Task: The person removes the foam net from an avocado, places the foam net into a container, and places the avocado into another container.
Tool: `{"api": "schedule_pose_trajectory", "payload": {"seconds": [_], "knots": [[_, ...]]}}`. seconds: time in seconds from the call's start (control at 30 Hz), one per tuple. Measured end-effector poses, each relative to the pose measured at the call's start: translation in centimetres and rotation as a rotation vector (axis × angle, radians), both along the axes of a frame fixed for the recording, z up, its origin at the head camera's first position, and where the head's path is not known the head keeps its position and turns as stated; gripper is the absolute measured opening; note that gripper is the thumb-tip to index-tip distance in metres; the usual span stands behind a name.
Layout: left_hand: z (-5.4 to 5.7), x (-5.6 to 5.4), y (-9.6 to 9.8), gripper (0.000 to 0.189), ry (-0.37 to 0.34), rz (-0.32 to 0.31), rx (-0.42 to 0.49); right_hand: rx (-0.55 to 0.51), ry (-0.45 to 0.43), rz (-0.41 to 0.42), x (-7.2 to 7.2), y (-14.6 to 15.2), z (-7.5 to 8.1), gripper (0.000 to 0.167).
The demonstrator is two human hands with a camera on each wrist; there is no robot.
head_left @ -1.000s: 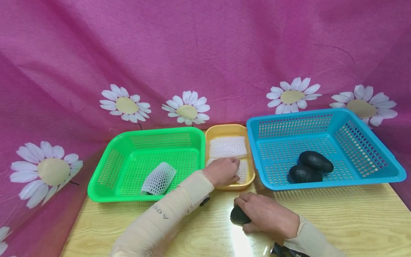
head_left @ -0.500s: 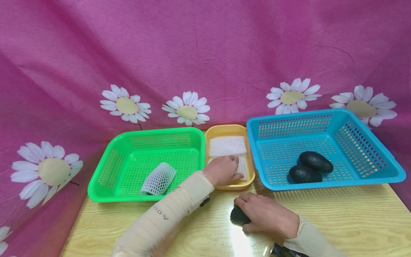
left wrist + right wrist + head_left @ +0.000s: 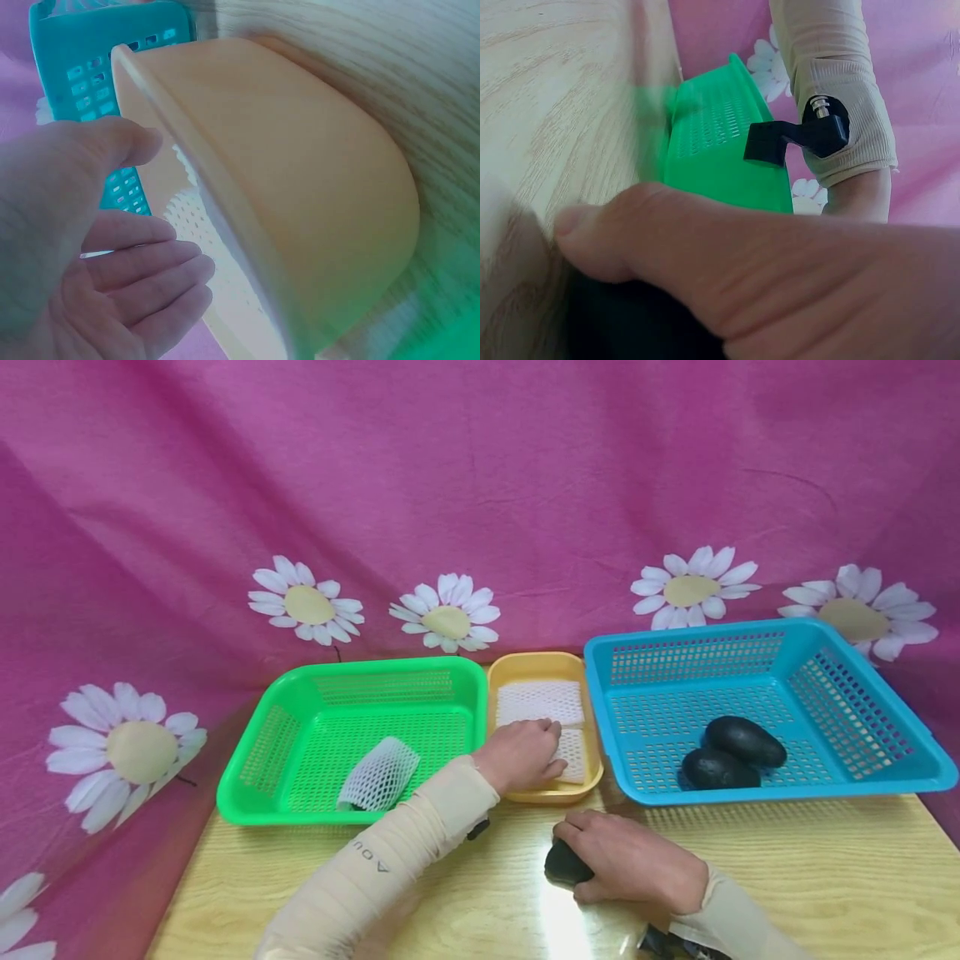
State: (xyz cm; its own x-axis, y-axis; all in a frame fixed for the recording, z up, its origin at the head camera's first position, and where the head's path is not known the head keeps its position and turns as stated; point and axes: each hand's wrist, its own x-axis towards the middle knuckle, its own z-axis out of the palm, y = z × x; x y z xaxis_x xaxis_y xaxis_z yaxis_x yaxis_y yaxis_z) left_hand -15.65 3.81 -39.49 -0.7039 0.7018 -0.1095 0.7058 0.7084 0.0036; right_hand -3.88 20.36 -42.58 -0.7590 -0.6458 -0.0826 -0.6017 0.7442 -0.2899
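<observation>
In the head view my left hand (image 3: pixel 522 755) is over the yellow tray (image 3: pixel 592 777), just above the nearer of two white foam net sleeves (image 3: pixel 572 756). The left wrist view shows its thumb apart and its fingers loosely extended toward the net, with nothing between them. The farther foam net sleeve (image 3: pixel 540 702) lies flat behind it. My right hand (image 3: pixel 626 860) grips a dark avocado (image 3: pixel 564 864) on the wooden table, fingers over its top and thumb on the near side. Most of that avocado is hidden under the palm.
To the left, a green basket (image 3: pixel 255 814) holds one dark fruit in a foam net sleeve (image 3: pixel 380 774). Two more avocados (image 3: pixel 744 741) lie in the blue basket (image 3: pixel 885 727) on the right. Behind all three containers hangs a pink flowered cloth (image 3: pixel 480 485).
My left thumb has moved out from the fingers over the near foam net. The right hand keeps its grip on the avocado. The head view has shifted slightly, so everything sits a little further right.
</observation>
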Motion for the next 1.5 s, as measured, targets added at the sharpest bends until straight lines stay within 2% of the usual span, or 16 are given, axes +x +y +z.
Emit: {"api": "schedule_pose_trajectory", "payload": {"seconds": [0.27,0.47,0.67,0.9,1.0,1.17,1.5], "knots": [[0.7,0.3,-0.5,0.04,0.015,-0.017,0.027,0.003,-0.025,0.012,-0.1,0.0,0.2,0.058],[1.2,0.5,-0.6,0.04,0.03,-0.04,0.034,-0.011,-0.045,-0.006,-0.2,0.1,0.8,0.056],[1.7,0.7,-0.9,0.037,0.03,-0.05,0.038,-0.002,-0.044,-0.016,-0.3,0.2,1.4,0.061],[2.1,0.8,-1.3,0.035,0.016,-0.033,0.059,-0.037,0.074,0.002,-0.5,0.3,1.7,0.053],[2.3,0.8,-1.5,0.035,0.015,-0.03,0.066,-0.034,0.105,0.008,-0.6,0.3,1.8,0.056],[2.5,0.9,-1.8,0.033,0.024,-0.035,0.08,-0.03,0.105,-0.016,-0.7,0.3,2.3,0.058],[2.5,1.1,-2.5,0.027,0.018,-0.021,0.111,-0.075,0.171,0.004,-1.2,0.8,3.5,0.057]]}}
